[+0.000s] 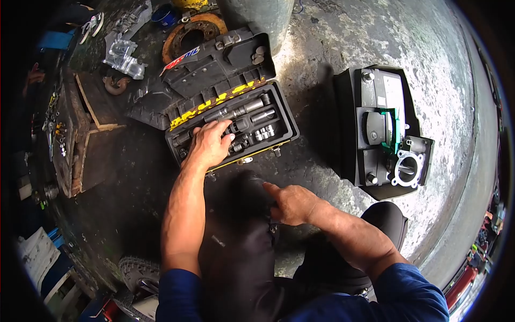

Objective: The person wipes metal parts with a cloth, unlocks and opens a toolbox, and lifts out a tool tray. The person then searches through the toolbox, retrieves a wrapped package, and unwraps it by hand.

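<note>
An open black toolbox point(294, 130) with yellow along its hinge edge lies on the floor, its lid tipped back. Inside are a dark socket tool point(251, 121), a metal cylinder point(263, 116) and small silver sockets point(265, 133). My left hand point(208, 144) reaches into the left part of the box, fingers spread over the tools; whether a fingertip grips anything is hidden. Over my knee, my right hand point(292, 204) is closed with the index finger extended to the left; what it holds, if anything, cannot be made out.
To the right a black battery point(370, 94) sits in a tray beside a metal throttle-like ring point(407, 169). A rusty disc point(201, 27) and a grey pillar point(257, 19) stand behind the toolbox. At left is a wooden box point(102, 155); a tyre point(137, 273) is at lower left.
</note>
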Action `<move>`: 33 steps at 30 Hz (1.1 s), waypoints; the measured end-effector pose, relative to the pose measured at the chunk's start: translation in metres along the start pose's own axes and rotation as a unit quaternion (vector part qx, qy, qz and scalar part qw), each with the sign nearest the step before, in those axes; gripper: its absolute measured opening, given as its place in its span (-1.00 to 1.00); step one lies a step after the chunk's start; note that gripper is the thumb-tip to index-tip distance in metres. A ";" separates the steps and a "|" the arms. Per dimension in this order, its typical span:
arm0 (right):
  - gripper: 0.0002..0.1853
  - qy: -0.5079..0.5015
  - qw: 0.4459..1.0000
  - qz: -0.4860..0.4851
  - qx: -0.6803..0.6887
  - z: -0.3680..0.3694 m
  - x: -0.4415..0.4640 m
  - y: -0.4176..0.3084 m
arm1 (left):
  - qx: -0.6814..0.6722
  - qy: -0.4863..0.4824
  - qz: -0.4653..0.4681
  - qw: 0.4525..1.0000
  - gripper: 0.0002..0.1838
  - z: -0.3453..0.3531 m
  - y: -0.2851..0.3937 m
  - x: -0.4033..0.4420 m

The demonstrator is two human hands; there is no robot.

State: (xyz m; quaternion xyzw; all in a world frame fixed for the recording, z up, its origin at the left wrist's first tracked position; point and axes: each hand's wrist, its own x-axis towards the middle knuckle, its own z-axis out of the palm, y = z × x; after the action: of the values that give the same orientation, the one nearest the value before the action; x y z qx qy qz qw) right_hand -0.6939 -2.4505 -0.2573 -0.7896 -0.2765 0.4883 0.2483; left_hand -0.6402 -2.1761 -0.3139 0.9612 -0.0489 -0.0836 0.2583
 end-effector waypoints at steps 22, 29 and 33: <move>-0.19 -0.014 1.000 -0.006 0.004 -0.005 -0.005 0.003 | -0.256 0.172 -0.334 0.891 -0.68 -0.123 -0.103 -0.215; -0.21 -0.016 1.000 -0.006 0.024 -0.006 0.010 0.003 | -0.266 0.227 -0.439 0.827 -0.74 -0.088 -0.136 -0.224; -0.24 -0.014 1.000 0.001 0.022 -0.009 0.014 0.001 | -0.253 0.282 -0.482 0.790 -0.91 -0.057 -0.155 -0.208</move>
State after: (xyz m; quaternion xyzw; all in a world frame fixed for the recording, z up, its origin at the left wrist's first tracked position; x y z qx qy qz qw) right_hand -0.6807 -2.4428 -0.2634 -0.7775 -0.2689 0.5050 0.2611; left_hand -0.8260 -1.9864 -0.3154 0.7413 0.5190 0.0679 0.4202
